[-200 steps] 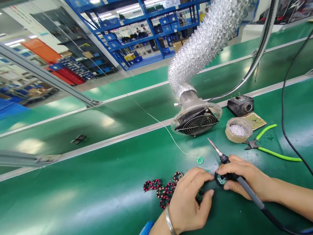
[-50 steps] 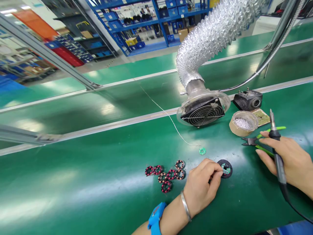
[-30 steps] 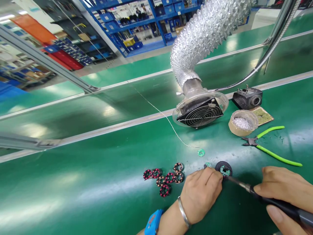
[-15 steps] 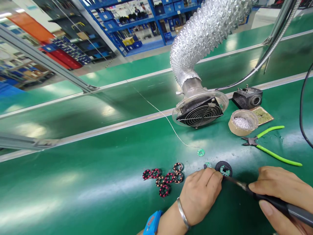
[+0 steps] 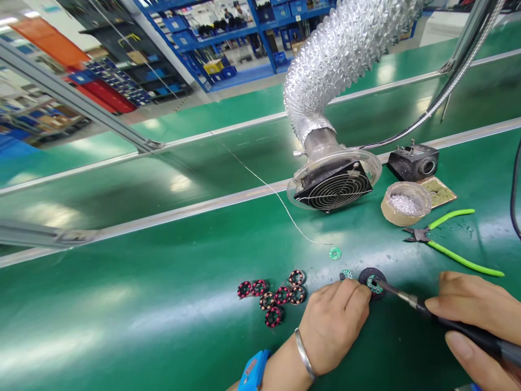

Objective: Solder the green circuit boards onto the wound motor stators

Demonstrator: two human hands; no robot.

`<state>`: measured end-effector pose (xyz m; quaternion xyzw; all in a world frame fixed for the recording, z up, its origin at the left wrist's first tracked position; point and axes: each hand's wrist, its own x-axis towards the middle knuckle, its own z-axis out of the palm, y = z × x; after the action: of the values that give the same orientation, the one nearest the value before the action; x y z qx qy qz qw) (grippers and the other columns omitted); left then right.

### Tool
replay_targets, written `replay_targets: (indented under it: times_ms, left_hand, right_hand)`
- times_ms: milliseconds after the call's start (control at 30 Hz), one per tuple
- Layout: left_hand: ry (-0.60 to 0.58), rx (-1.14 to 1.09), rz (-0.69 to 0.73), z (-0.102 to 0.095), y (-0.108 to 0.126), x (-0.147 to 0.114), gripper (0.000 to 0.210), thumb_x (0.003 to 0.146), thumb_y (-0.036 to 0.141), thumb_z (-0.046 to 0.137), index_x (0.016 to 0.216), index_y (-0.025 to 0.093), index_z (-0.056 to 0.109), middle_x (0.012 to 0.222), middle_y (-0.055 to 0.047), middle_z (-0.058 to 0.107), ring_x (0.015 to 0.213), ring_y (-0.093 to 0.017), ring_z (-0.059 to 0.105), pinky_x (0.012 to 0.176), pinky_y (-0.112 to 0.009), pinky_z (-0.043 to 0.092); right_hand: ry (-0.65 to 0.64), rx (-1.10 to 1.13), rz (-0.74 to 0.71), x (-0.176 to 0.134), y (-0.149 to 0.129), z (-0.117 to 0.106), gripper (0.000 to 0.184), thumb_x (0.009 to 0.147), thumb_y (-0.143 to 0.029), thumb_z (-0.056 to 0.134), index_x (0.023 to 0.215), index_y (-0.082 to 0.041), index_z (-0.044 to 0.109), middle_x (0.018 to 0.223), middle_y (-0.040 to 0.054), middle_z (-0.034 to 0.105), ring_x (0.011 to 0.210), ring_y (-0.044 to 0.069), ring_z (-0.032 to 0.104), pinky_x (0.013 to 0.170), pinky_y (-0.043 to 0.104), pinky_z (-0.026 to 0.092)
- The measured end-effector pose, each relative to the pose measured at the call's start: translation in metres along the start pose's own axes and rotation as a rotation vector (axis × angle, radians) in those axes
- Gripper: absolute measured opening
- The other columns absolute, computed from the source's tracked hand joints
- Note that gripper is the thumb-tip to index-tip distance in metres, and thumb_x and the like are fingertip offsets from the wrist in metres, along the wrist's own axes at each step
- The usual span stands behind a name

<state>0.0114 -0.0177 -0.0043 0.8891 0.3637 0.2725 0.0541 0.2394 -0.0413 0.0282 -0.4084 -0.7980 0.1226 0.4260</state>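
My right hand [image 5: 480,320] is closed around the dark handle of a soldering iron [image 5: 407,298]. The iron's tip meets a small green ring-shaped circuit board [image 5: 373,283] lying on a round black base [image 5: 378,273]. At the left edge of that base rests my left hand [image 5: 336,320], fingers curled and pressed together; what they pinch is hidden. Another small green board [image 5: 346,274] lies just beyond my left knuckles, and a loose green ring board [image 5: 335,253] sits farther back. Several wound coil rings [image 5: 282,296] are grouped left of my left hand.
Green-handled cutters [image 5: 443,239] lie open at the right. Behind them stand a round tub of silvery bits [image 5: 402,203], a sponge tray [image 5: 439,192] and a black iron holder [image 5: 413,162]. A fume extractor [image 5: 336,187] hangs over the bench. Thin solder wire [image 5: 280,201] stretches down toward the boards.
The soldering iron's tip has shifted from the lower edge of the circuit board up onto the board. My right hand has moved slightly right; my left hand stays in place.
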Motion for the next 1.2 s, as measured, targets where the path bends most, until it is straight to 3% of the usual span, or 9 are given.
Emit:
replay_targets:
  times_ms: [167,367,467,767,900,1100,1200]
  left_hand:
    - [-0.008,0.004,0.003,-0.001,0.000,0.001,0.016,0.097,0.014,0.043,0.096,0.016,0.059,0.077,-0.002,0.068,0.063,-0.015,0.065,0.057,-0.024,0.052]
    - [-0.006,0.026,0.005,-0.001,0.000,0.002,0.020,0.097,0.015,0.040,0.091,0.016,0.059,0.071,-0.001,0.065,0.057,-0.014,0.062,0.054,-0.023,0.049]
    - [0.007,0.014,-0.007,0.000,0.000,0.001,0.017,0.096,0.015,0.042,0.091,0.017,0.059,0.071,-0.001,0.065,0.057,-0.014,0.061,0.054,-0.024,0.048]
    - [0.015,-0.255,-0.155,0.004,0.005,-0.001,0.009,0.090,0.012,0.053,0.091,0.019,0.059,0.079,-0.002,0.066,0.068,-0.014,0.062,0.061,-0.024,0.048]
    - [-0.045,-0.464,-0.383,0.001,0.008,0.005,0.011,0.085,0.011,0.054,0.082,0.018,0.061,0.073,-0.001,0.061,0.059,-0.011,0.056,0.053,-0.020,0.044]
    - [-0.222,-0.938,-0.912,0.001,0.009,0.012,0.011,0.086,0.026,0.055,0.078,0.018,0.055,0.053,0.005,0.053,0.041,-0.008,0.050,0.039,-0.017,0.040]
    - [-0.253,-1.073,-1.047,0.001,0.008,0.014,0.017,0.085,0.033,0.057,0.080,0.017,0.052,0.049,0.006,0.053,0.036,-0.006,0.047,0.036,-0.014,0.037]
  right_hand:
    - [-0.043,0.094,-0.034,0.020,0.006,0.006,0.035,0.091,-0.014,0.050,0.125,-0.019,0.054,0.075,0.0011,0.067,0.060,0.015,0.064,0.055,0.026,0.051]
    - [-0.234,0.149,-0.107,0.038,0.020,0.031,0.030,0.090,-0.005,0.046,0.116,-0.017,0.056,0.072,0.0013,0.056,0.064,0.015,0.050,0.055,0.025,0.042]
    - [-0.308,0.185,-0.143,0.038,0.026,0.037,0.034,0.086,-0.003,0.045,0.117,-0.016,0.054,0.076,0.0028,0.055,0.071,0.017,0.048,0.062,0.027,0.044]
    - [-0.262,0.245,-0.130,0.031,0.033,0.043,0.032,0.088,-0.005,0.046,0.117,-0.016,0.052,0.080,0.0035,0.057,0.072,0.017,0.048,0.064,0.029,0.044]
    - [-0.269,0.270,-0.114,0.030,0.033,0.043,0.033,0.087,-0.004,0.048,0.117,-0.016,0.052,0.082,0.0036,0.056,0.073,0.016,0.047,0.064,0.029,0.042]
    - [-0.290,0.256,-0.096,0.029,0.034,0.043,0.032,0.088,-0.006,0.048,0.118,-0.018,0.052,0.083,0.0035,0.057,0.074,0.017,0.047,0.064,0.029,0.042]
    - [-0.283,0.245,-0.101,0.029,0.034,0.043,0.033,0.089,-0.007,0.047,0.119,-0.019,0.052,0.083,0.0033,0.058,0.074,0.017,0.047,0.064,0.029,0.042]
